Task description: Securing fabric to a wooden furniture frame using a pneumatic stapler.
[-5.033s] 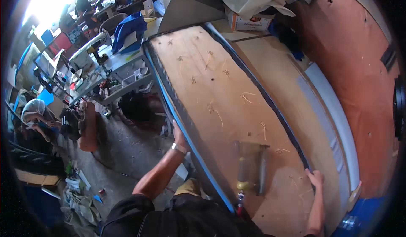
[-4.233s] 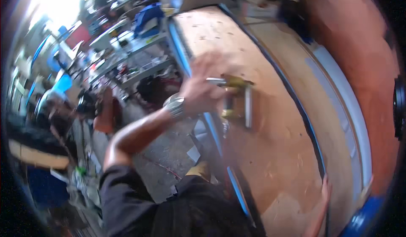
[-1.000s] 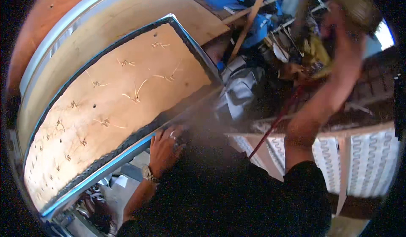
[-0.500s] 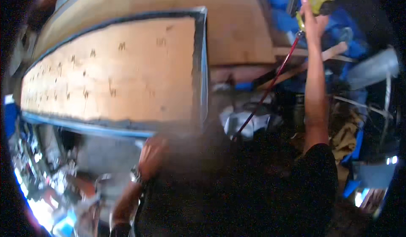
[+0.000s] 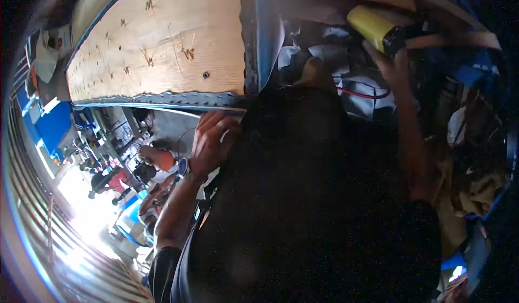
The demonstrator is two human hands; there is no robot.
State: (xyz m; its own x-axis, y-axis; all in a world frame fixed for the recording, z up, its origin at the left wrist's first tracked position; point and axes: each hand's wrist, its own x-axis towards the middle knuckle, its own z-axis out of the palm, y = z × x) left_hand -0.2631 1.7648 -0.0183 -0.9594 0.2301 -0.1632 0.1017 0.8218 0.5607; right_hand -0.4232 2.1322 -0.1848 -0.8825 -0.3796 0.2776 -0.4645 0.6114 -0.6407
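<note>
A plywood panel (image 5: 162, 49) with dark padded edging, blue-grey trim and several small tufts of cord fills the upper left. My left hand (image 5: 213, 141), wearing a ring and wristwatch, has curled fingers just below the panel's lower edge, against my dark shirt; what they hold, if anything, I cannot make out. My right hand (image 5: 394, 65) grips a yellow pneumatic tool (image 5: 373, 27), probably a staple gun, at upper right, right of the panel. A red hose (image 5: 367, 95) runs beneath that hand.
Grey scraps (image 5: 365, 100) and a wooden plank (image 5: 454, 41) lie at right, with tan cloth (image 5: 481, 195) lower down. At left are a blue surface (image 5: 46, 127), an orange cylinder (image 5: 159, 157), cluttered benches and people (image 5: 116, 181) working beside a bright opening.
My view has swung round, putting the panel higher and the workshop at left. The tool, picked up from the panel since five seconds ago, has moved downward in view with my right hand.
</note>
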